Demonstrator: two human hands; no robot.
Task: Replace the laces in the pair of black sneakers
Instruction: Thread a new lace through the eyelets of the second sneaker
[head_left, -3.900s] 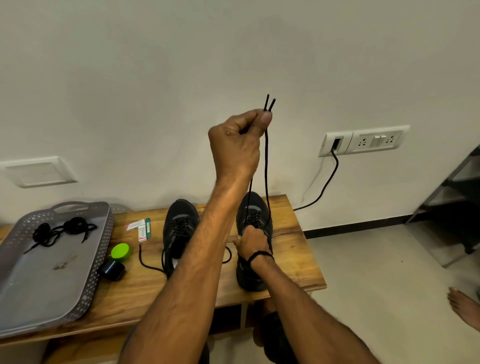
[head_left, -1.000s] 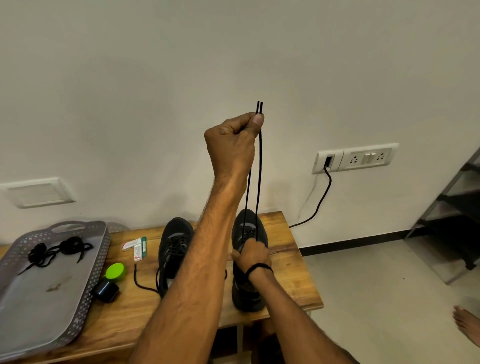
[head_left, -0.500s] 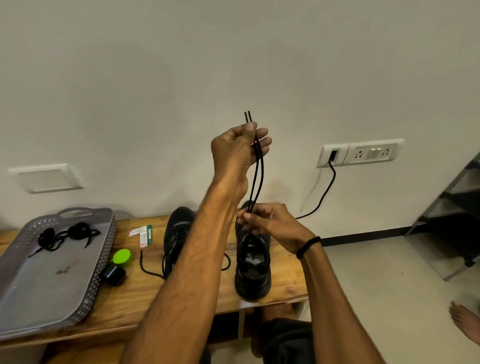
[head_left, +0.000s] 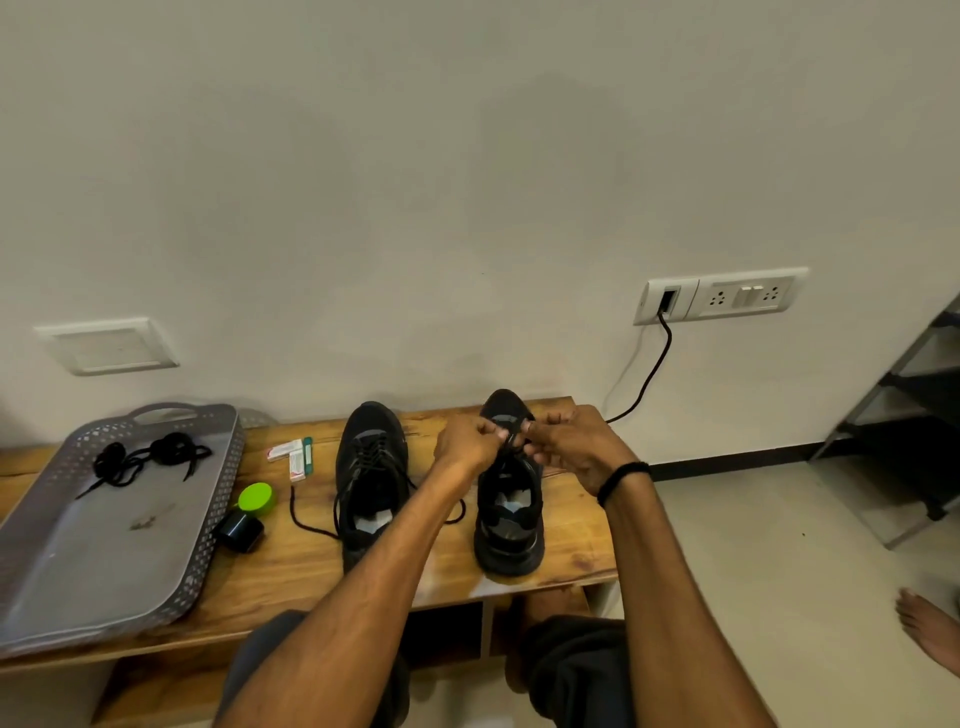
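Note:
Two black sneakers stand on a low wooden bench (head_left: 571, 561), toes toward the wall. The left sneaker (head_left: 371, 480) is laced, and its loose lace ends trail onto the wood on both sides. Over the front of the right sneaker (head_left: 511, 519) my left hand (head_left: 467, 444) and my right hand (head_left: 569, 447) meet, fingers curled, each pinching the black lace (head_left: 514, 440) at the eyelets. Most of that lace is hidden by my fingers. A bundle of black laces (head_left: 143, 457) lies in the grey tray (head_left: 72, 571).
A green-capped black object (head_left: 247, 514) and small packets (head_left: 293, 454) lie between tray and left sneaker. A black cable (head_left: 649, 369) runs from the wall socket (head_left: 719, 296) down behind the bench. A metal rack (head_left: 914, 415) stands at right. A bare foot (head_left: 930, 629) shows at lower right.
My left hand came down from head height, where it held both lace ends up, to the right sneaker. My right hand now works the lace at the eyelets beside it.

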